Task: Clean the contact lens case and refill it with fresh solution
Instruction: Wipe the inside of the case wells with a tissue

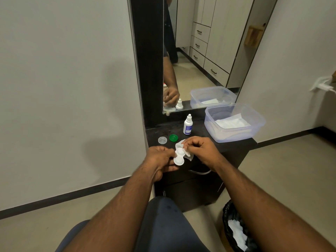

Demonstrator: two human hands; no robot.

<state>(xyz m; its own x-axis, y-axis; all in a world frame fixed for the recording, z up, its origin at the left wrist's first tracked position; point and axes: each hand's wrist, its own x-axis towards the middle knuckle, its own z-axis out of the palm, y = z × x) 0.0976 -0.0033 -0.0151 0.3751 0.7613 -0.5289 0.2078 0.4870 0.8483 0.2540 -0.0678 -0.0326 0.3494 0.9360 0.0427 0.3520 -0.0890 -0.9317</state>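
Observation:
My left hand (pixel 161 159) pinches the white two-cup contact lens case (pixel 179 158) above the front of the dark cabinet top (pixel 200 137). My right hand (pixel 199 149) holds a white tissue (pixel 179 143) pressed against the case's upper cup. Both lids lie off the case on the cabinet top: a clear lid (pixel 162 140) and a green lid (pixel 173 137). Behind them stands a small white solution bottle (pixel 188 125) with its cap on.
A clear plastic tub (pixel 234 122) holding white tissues sits on the right of the cabinet top. A mirror (pixel 200 51) stands behind. A black-lined waste bin (pixel 236 230) with used tissue is on the floor at the lower right. My knee is below the hands.

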